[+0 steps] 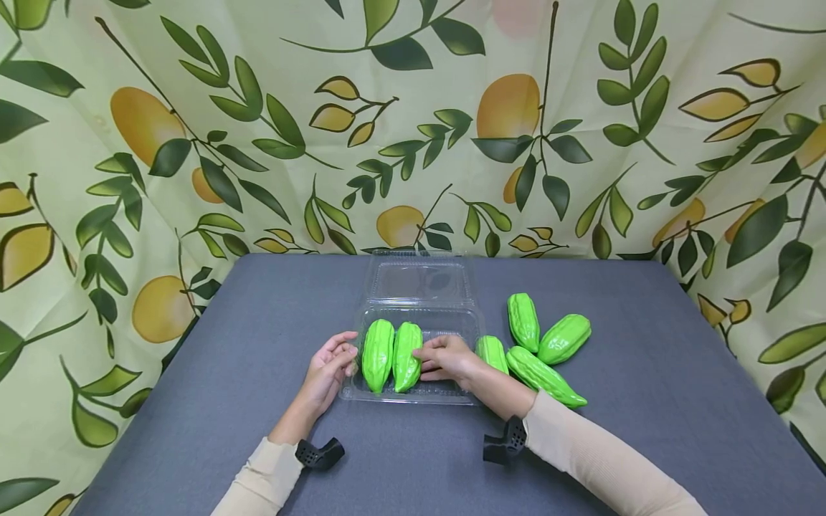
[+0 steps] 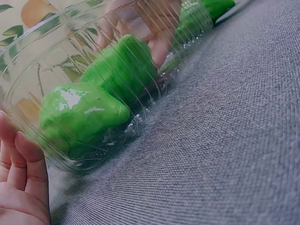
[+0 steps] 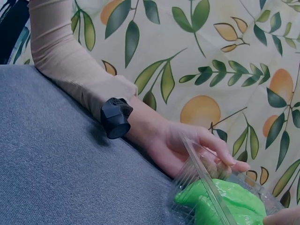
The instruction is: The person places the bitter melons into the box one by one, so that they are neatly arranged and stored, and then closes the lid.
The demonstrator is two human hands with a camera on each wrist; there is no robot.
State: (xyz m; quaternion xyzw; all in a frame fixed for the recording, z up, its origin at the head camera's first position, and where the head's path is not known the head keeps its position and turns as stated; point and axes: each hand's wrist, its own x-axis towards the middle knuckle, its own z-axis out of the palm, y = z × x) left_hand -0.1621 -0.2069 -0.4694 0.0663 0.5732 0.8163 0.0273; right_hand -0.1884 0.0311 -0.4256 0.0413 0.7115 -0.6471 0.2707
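Two bright green bitter melons (image 1: pixel 377 356) lie side by side in a clear plastic clamshell box (image 1: pixel 413 401), whose lid (image 1: pixel 419 283) is folded back. My right hand (image 1: pixel 452 358) reaches into the box, its fingertips touching the right side of the second melon (image 1: pixel 406 358); its palm side is hidden. In the left wrist view, that hand (image 2: pixel 140 23) shows through the ribbed plastic. At the box's left wall is my left hand (image 1: pixel 325 369), fingers loosely bent near the rim and touching neither melon. The right wrist view shows this left hand (image 3: pixel 187 147) beside the clear wall.
Right of the box lie several more bitter melons: one upright in view (image 1: pixel 523 322), one slanted (image 1: pixel 564 338), a longer one (image 1: pixel 545 378) and one partly behind my right wrist (image 1: pixel 492 352). A grey cloth (image 1: pixel 258 322) covers the table; a leaf-patterned curtain (image 1: pixel 413 143) hangs behind.
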